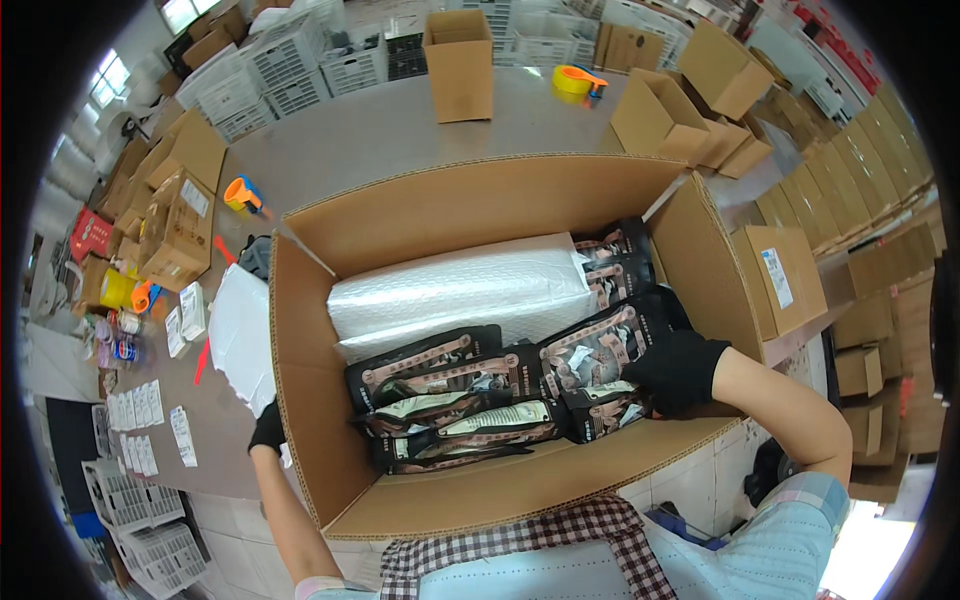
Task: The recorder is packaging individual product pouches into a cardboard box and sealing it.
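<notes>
Gently level the black pouches (590,352) beside the bubble wrap (460,287) in the carton (500,202), though I cannot tell the openness or hold of the right hand (678,372) on them or left hand (268,427) outside.

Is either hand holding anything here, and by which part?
The right hand is at the right end of a black pouch in the carton; whether it grips cannot be told. The left hand is by the carton's left wall; any hold is hidden.

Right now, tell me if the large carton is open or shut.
The large carton is open: black pouches and silvery bubble wrap show uncovered inside.
</notes>
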### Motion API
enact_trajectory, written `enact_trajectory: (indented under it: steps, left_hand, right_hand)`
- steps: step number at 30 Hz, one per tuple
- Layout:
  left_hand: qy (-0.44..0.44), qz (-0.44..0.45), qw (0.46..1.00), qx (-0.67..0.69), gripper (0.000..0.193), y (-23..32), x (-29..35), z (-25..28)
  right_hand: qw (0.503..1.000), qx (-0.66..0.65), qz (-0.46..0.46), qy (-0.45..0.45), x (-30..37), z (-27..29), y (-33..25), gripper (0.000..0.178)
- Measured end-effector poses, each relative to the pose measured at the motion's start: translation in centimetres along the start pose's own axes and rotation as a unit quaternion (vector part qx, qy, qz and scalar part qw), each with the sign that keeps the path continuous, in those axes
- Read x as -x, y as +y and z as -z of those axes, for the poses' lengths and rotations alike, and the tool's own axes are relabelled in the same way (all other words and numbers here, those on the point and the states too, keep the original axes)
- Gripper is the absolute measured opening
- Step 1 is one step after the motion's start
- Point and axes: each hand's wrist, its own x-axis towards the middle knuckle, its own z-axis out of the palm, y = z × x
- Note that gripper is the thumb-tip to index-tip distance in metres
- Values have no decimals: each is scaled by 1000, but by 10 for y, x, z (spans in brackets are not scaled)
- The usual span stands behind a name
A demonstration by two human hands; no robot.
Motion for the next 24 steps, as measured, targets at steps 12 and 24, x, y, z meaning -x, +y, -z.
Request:
enact_trajectory:
  steps: [12,24]
  left_hand:
    - [337,-179,923,-57,39,198,87,149]
    - [338,-264,895,-125,34,294,130,168]
  right_hand:
    - [929,-17,-44,366,26,-12,15,42]
    - [896,-367,-148,201,21,-10,45,43]
